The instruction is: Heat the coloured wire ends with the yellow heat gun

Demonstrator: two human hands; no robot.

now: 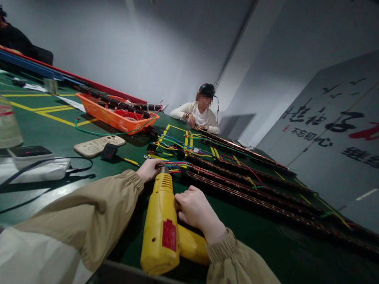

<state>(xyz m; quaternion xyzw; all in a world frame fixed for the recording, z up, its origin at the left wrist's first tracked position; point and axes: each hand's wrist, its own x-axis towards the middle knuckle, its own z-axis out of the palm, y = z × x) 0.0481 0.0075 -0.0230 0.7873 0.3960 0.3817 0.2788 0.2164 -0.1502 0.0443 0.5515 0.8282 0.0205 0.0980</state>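
A yellow heat gun (160, 226) with a red label points away from me across the green table, its handle turned to the right. My right hand (197, 209) is closed against the gun's right side, just above the handle, with the fingertips partly hidden. Beyond the nozzle, my left hand (150, 169) is closed at the ends of several coloured wires (175, 163); the nozzle hides part of its fingers. These wires run into a long dark strip with copper-coloured lines (225, 185) that stretches away to the right.
More long strips (239, 168) with loose wires lie behind. An orange basket (113, 115) holds dark wrapped bundles. At left are a beige remote-like object (98, 146), a black cube-shaped object (109, 152), a white power strip (44, 173) and a clear bottle (1, 122). A person (199, 112) sits opposite.
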